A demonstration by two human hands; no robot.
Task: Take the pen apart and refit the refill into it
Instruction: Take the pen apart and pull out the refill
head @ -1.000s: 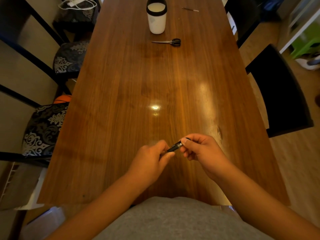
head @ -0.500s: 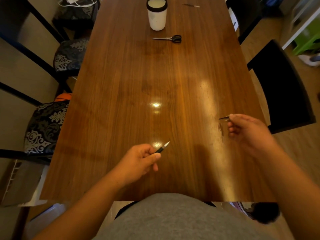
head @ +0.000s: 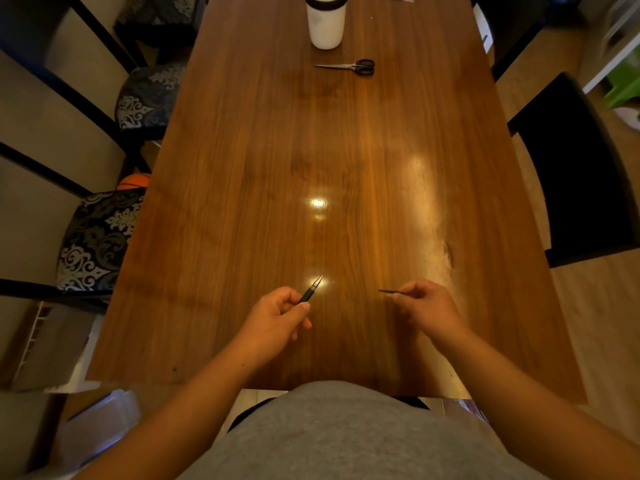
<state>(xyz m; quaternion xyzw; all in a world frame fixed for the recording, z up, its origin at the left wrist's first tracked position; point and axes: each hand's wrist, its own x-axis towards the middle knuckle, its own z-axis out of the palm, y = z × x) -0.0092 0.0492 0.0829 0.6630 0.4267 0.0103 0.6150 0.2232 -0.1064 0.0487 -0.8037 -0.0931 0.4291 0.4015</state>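
The person sits at the near edge of a long wooden table (head: 346, 150), both hands raised over its near end and well apart from each other. The left hand (head: 277, 315) is curled around the pen (head: 311, 291), thumb and forefinger pinching the dark barrel just behind its silvery pointed tip, which angles up and away toward the far right; most of the barrel is hidden inside the fist. The right hand (head: 424, 306) pinches a thin dark refill (head: 387, 291) between thumb and forefinger, its other fingers folded in, and the free end of the refill points left toward the pen without touching it. Whether either piece touches the table cannot be told. Toward the far end, near the middle line, black-handled scissors (head: 348, 66) lie flat with blades pointing left, and just beyond them stands a white cup (head: 326, 24) with a dark rim. Chairs line both long edges.
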